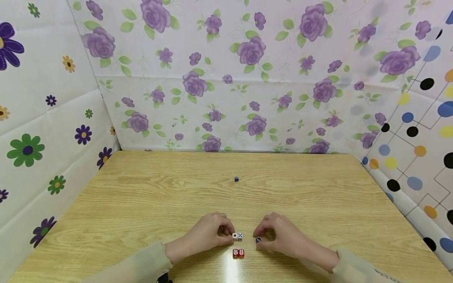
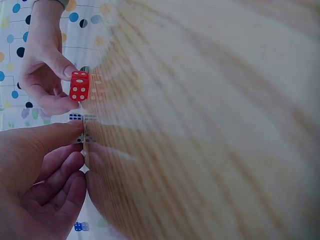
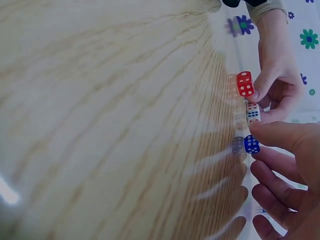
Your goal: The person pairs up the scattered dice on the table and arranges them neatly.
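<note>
Two white dice (image 1: 237,236) stand side by side on the table. My left hand (image 1: 212,231) pinches the left one between thumb and index finger; in the left wrist view the thumb partly covers the white dice (image 2: 76,117). To their right, my right hand (image 1: 279,235) has its thumb and index finger on either side of a dark blue die (image 1: 258,240), which rests at table level. The right wrist view shows this blue die (image 3: 252,144) between the fingertips. Two red dice (image 1: 238,253) sit side by side nearer the body.
Another dark blue die (image 1: 236,179) lies farther back on the wooden table (image 1: 170,177). A floral cloth (image 1: 230,114) hangs behind the far edge. Patterned cloths stand at the left (image 1: 53,129) and the right.
</note>
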### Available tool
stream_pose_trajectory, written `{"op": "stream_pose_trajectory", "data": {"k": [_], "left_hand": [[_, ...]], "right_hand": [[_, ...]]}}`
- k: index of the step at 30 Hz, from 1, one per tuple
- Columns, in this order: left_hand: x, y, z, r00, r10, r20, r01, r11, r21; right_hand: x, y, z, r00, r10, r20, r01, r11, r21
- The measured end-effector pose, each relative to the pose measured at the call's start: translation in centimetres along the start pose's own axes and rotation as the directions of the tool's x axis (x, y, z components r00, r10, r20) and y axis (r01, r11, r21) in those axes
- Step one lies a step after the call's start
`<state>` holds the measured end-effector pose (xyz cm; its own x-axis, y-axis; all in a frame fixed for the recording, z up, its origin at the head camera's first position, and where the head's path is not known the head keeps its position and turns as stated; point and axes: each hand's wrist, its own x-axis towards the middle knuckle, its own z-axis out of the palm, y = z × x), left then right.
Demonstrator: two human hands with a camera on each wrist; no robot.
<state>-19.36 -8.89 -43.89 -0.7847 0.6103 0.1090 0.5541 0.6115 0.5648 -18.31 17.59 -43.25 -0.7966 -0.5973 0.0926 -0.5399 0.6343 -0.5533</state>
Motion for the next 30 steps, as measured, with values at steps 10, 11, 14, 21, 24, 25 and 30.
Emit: {"op": "stream_pose_trajectory", "data": {"k": [10, 11, 14, 21, 24, 25, 30], "left_hand": [[-0.11, 0.00, -0.03, 1.000, -0.007, 0.011, 0.007, 1.000, 0.001], [-0.12, 0.01, -0.03, 1.000, -0.006, 0.010, 0.006, 1.000, 0.000], [-0.12, 0.05, -0.05, 1.000, -0.003, 0.009, 0.003, 1.000, -0.001], [-0.16, -0.04, -0.07, 1.000, 0.009, 0.007, -0.009, 1.000, -0.003], [-0.16, -0.05, -0.06, 1.000, 0.007, 0.008, -0.007, 1.000, -0.003], [-0.15, -0.04, -0.05, 1.000, 0.007, 0.007, -0.007, 1.000, -0.002], [-0.08, -0.08, 0.01, 1.000, 0.002, 0.007, -0.002, 1.000, -0.002]], "right_hand": [[-0.32, 0.19, 0.00, 1.000, 0.001, -0.010, -0.001, 1.000, -0.004], [-0.33, 0.23, 0.01, 1.000, 0.004, -0.011, -0.004, 1.000, -0.005], [-0.33, 0.37, 0.10, 1.000, 0.006, -0.016, -0.007, 1.000, -0.007], [-0.19, 0.52, 0.29, 1.000, 0.020, -0.013, -0.020, 1.000, -0.012], [-0.03, 0.55, 0.26, 1.000, 0.028, -0.011, -0.028, 1.000, -0.011], [0.01, 0.53, 0.23, 1.000, 0.029, -0.011, -0.029, 1.000, -0.008], [0.25, 0.55, 0.22, 1.000, 0.019, -0.018, -0.019, 1.000, -0.006]]}}
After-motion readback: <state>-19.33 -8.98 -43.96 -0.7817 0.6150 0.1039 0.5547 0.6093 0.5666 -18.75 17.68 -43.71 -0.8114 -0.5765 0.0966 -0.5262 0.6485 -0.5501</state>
